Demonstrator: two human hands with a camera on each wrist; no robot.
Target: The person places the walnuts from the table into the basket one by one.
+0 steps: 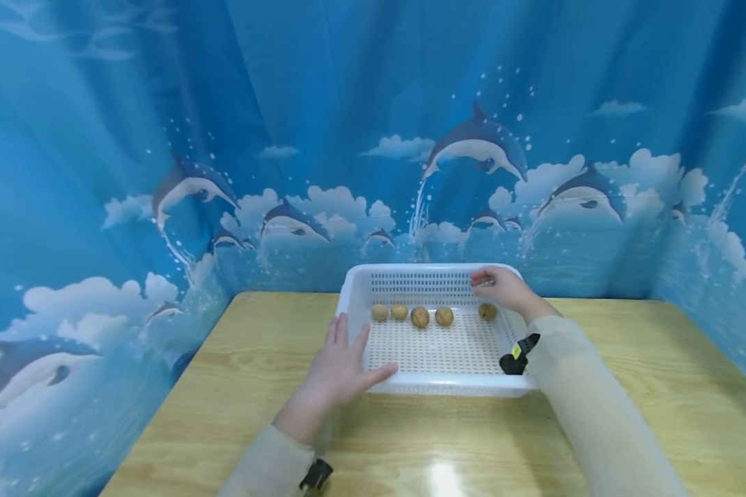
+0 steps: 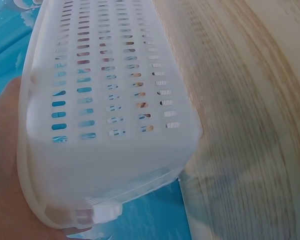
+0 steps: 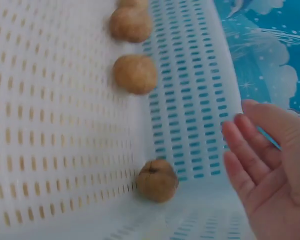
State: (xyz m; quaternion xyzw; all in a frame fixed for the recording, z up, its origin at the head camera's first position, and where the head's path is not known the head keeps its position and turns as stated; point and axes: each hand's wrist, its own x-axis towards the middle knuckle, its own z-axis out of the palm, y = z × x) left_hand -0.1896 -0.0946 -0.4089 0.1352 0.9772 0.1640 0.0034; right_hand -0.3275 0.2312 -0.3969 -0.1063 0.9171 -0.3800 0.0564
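Note:
A white plastic basket [image 1: 447,381] with slotted walls holds several walnuts in a row along its back wall. Two paler, smaller round nuts [image 1: 380,313] lie at the left end, with two walnuts [image 1: 419,317] beside them. Apart from these, another walnut [image 1: 488,312] sits near the back right corner. My left hand [image 1: 338,369] rests on the basket's left front rim, fingers spread. Above the back right corner is my right hand [image 1: 505,288], its fingers loosely extended and holding nothing. In the right wrist view, the single walnut [image 3: 157,181] lies below and apart from the fingers.
The basket stands on a wood-grain table [image 1: 236,386] near its back edge. A blue curtain [image 1: 348,138] printed with dolphins hangs behind and at both sides. Small black devices [image 1: 317,475] are strapped at both wrists.

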